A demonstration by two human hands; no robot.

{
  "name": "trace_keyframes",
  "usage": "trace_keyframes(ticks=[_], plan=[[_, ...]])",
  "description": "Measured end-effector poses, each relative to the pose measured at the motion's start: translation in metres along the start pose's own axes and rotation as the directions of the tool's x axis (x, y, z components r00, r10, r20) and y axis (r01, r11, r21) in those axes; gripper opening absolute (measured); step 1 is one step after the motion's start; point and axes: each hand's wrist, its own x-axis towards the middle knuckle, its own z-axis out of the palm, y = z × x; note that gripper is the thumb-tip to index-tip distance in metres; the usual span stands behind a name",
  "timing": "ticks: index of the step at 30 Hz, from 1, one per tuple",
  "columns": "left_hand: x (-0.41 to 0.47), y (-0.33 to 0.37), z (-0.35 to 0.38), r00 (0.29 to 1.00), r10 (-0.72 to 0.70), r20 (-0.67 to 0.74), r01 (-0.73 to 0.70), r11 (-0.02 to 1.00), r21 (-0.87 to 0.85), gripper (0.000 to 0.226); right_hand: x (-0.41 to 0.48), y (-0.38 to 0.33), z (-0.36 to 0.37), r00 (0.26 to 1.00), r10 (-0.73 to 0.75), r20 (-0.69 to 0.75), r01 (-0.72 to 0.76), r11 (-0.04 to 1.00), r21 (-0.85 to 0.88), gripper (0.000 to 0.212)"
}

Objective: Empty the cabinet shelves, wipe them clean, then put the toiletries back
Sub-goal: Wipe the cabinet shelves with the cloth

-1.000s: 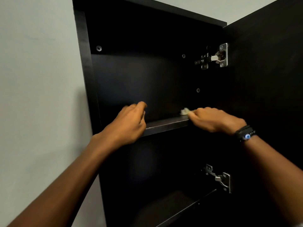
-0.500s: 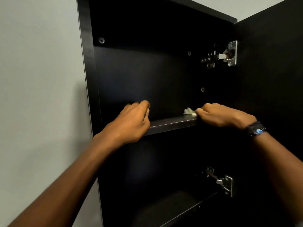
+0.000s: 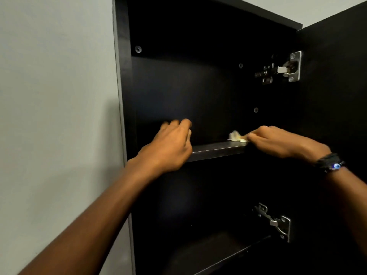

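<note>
Two hands | left hand [image 3: 168, 149] on shelf [image 3: 216, 150] | right hand [image 3: 278, 142] pinching cloth [image 3: 235, 135]

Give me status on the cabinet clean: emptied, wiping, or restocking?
Emptied: the dark wooden upper shelf and the dark lower shelf show no toiletries. Wiping is in hand: the right hand holds a small pale crumpled cloth on the upper shelf, while the left hand rests on its front edge. Left: the rest of the wiping, apparently including the lower shelf, then restocking.
</note>
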Motion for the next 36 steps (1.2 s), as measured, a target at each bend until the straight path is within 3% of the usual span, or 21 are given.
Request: trace_keyframes(ticks=[3, 9, 12, 16, 19, 22, 24, 27, 29, 32, 36], plan=[[0.0, -0.002, 0.001, 1.0, 0.005, 0.013, -0.005, 1.0, 0.016, 0.026, 0.017, 0.001, 0.004, 1.0, 0.025, -0.014, -0.024, 0.998, 0.055, 0.04], [-0.004, 0.002, -0.007, 1.0, 0.018, -0.026, -0.017, 0.999, 0.034, 0.033, -0.007, -0.058, 0.035, 0.911, -0.387, -0.14, 0.397, 0.916, 0.052, 0.038], [-0.012, 0.006, -0.02, 0.996, 0.093, -0.001, -0.091, 0.973, 0.21, 0.04, -0.009, -0.054, 0.025, 0.92, -0.38, -0.098, 0.385, 0.922, 0.032, 0.037], [-0.017, 0.01, -0.05, 0.974, 0.221, 0.042, -0.192, 0.721, 0.666, 0.04, 0.016, -0.053, 0.02, 0.986, -0.163, -0.039, 0.158, 0.98, -0.121, 0.045], [-0.015, 0.013, -0.071, 0.977, 0.191, 0.097, -0.189, 0.555, 0.81, 0.041, 0.024, -0.09, 0.032, 0.944, -0.325, -0.065, 0.318, 0.944, -0.09, 0.048], [-0.017, 0.01, -0.082, 0.982, 0.117, 0.145, -0.182, 0.426, 0.886, 0.04, 0.008, -0.139, 0.047, 0.836, -0.544, -0.073, 0.547, 0.837, 0.032, 0.038], [-0.023, 0.004, -0.084, 0.978, 0.102, 0.184, -0.209, 0.373, 0.904, 0.035, -0.008, -0.154, 0.051, 0.786, -0.613, -0.079, 0.618, 0.776, 0.122, 0.034], [-0.038, -0.004, -0.083, 0.968, 0.121, 0.22, -0.25, 0.371, 0.895, 0.027, -0.014, -0.136, 0.045, 0.773, -0.625, -0.108, 0.634, 0.763, 0.125, 0.043], [-0.043, -0.006, -0.082, 0.965, 0.145, 0.22, -0.26, 0.388, 0.884, 0.026, -0.006, -0.118, 0.036, 0.859, -0.503, -0.092, 0.505, 0.863, -0.003, 0.056], [-0.041, -0.003, -0.078, 0.971, 0.126, 0.202, -0.236, 0.418, 0.877, 0.024, 0.012, -0.113, 0.034, 0.953, -0.3, -0.033, 0.293, 0.947, -0.129, 0.047], [-0.024, 0.017, -0.074, 0.991, 0.073, 0.114, -0.135, 0.54, 0.831, 0.007, -0.004, -0.152, 0.053, 0.85, -0.519, -0.088, 0.517, 0.855, -0.043, 0.037]])
